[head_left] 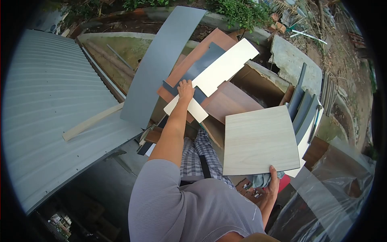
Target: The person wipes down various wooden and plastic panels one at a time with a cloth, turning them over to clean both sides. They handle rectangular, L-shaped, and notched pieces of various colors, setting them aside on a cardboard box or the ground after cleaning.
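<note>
At twelve o'clock, the left hand (186,90) is resting partly open on stacked boards (223,69). Toward four, the right hand (273,186) is pinching the square board's (261,140) lower edge, thumb on top.

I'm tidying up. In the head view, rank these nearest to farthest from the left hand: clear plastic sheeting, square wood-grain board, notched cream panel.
1. Notched cream panel: right by the left hand.
2. Square wood-grain board: to the right, in the right hand.
3. Clear plastic sheeting: lower right.
</note>
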{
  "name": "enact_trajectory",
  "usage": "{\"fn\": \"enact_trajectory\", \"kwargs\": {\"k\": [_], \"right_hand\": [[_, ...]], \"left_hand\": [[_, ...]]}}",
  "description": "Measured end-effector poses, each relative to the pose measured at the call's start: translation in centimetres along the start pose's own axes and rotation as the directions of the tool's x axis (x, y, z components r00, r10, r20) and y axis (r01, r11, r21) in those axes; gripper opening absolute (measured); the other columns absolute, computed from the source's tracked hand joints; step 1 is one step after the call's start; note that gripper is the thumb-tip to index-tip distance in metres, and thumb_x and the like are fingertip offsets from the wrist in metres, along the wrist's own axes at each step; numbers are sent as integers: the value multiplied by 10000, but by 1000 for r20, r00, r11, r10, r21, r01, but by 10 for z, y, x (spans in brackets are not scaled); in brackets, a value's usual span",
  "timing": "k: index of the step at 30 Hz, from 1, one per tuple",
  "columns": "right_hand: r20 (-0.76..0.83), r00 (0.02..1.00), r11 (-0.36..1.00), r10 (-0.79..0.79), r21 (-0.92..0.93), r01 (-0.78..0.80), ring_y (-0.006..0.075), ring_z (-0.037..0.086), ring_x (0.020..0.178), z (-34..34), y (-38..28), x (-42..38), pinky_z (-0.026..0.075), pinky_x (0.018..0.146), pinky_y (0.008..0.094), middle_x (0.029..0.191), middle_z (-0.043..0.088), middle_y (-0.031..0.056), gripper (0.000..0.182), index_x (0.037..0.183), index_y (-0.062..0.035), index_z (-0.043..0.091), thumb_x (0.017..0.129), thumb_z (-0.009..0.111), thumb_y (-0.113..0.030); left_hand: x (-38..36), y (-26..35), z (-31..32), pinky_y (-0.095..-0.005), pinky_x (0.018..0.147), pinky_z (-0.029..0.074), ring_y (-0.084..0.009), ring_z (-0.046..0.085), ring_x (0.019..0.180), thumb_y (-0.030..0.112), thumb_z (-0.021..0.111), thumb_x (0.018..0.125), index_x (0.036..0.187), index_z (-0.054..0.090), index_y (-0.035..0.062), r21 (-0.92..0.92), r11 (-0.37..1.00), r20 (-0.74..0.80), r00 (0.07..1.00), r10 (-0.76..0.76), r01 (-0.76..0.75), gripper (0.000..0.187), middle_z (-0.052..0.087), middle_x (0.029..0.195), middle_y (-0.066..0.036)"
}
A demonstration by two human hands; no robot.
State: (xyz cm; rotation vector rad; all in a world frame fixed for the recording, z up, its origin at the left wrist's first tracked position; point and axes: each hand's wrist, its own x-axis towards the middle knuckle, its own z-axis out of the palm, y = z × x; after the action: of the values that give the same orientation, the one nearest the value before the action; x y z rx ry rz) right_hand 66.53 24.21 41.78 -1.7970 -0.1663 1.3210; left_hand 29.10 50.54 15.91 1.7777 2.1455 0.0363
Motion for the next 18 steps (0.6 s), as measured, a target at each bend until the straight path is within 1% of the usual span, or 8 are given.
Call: {"fn": "enact_trajectory", "kwargs": {"k": [5, 7, 8, 10, 13, 15, 17, 18], "right_hand": [[49, 998, 999, -36, 10, 36, 253, 525, 1034, 20, -27, 28, 425, 887, 351, 1163, 509, 179, 559, 1190, 106, 428, 782, 635, -216], [56, 998, 1000, -4, -27, 5, 246, 502, 1058, 21, -33, 43, 395, 928, 339, 1177, 499, 165, 630, 1229, 86, 390, 765, 662, -243], [61, 997, 998, -38, -40, 41, 249, 499, 1066, 20, -32, 51, 392, 933, 340, 1182, 498, 171, 637, 1218, 96, 404, 755, 675, -249], [67, 997, 998, -26, -50, 29, 252, 499, 1069, 24, -40, 58, 391, 935, 339, 1183, 499, 174, 643, 1215, 102, 407, 751, 678, -251], [75, 997, 997, -27, -70, 32, 257, 502, 1071, 28, -45, 74, 387, 939, 340, 1188, 499, 181, 661, 1217, 112, 404, 744, 682, -257], [147, 988, 991, -52, -113, 69, 259, 510, 1060, 35, -45, 91, 386, 939, 340, 1175, 511, 181, 652, 1212, 106, 415, 742, 683, -258], [159, 986, 987, -49, -141, 72, 252, 523, 1043, 61, -56, 100, 391, 932, 334, 1165, 525, 171, 630, 1200, 93, 437, 740, 683, -260], [236, 971, 987, -26, -149, 62, 244, 526, 1038, 69, -53, 114, 397, 926, 327, 1164, 528, 162, 613, 1199, 87, 440, 745, 680, -248]], "left_hand": [[-10, -8, -1, -462, 808, 426, -358, 508, 956, 192, 647, 777, 1057, 464, 13, -150, 988, -82, 996, 36, -48, 379, 536, 1002, -183], [-16, -9, -11, -435, 773, 446, -361, 534, 891, 197, 630, 792, 1063, 452, 11, -159, 968, -245, 958, 152, -194, 374, 545, 974, -194], [-18, -10, -18, -435, 773, 446, -361, 534, 891, 197, 630, 792, 1063, 452, 11, -161, 969, -250, 958, 144, -188, 374, 545, 974, -194], [-22, -14, -28, -419, 738, 463, -359, 548, 871, 198, 617, 802, 1100, 442, 11, -145, 950, -280, 933, 227, -275, 393, 551, 976, -197], [-34, -28, -50, -415, 725, 467, -361, 552, 878, 198, 614, 805, 1132, 444, 7, -161, 955, -318, 929, 189, -249, 415, 559, 967, -199], [-45, -44, -73, -428, 734, 461, -367, 549, 895, 204, 604, 813, 1165, 448, 6, -153, 956, -328, 926, 189, -249, 433, 561, 972, -202], [-58, -63, -97, -434, 753, 452, -368, 545, 911, 203, 594, 821, 1184, 454, 10, -152, 960, -406, 900, 158, -237, 435, 560, 995, -200], [-65, -70, -111, -433, 765, 448, -366, 544, 919, 200, 590, 823, 1191, 451, 8, -134, 970, -415, 901, 129, -201, 438, 561, 1007, -196]]}}
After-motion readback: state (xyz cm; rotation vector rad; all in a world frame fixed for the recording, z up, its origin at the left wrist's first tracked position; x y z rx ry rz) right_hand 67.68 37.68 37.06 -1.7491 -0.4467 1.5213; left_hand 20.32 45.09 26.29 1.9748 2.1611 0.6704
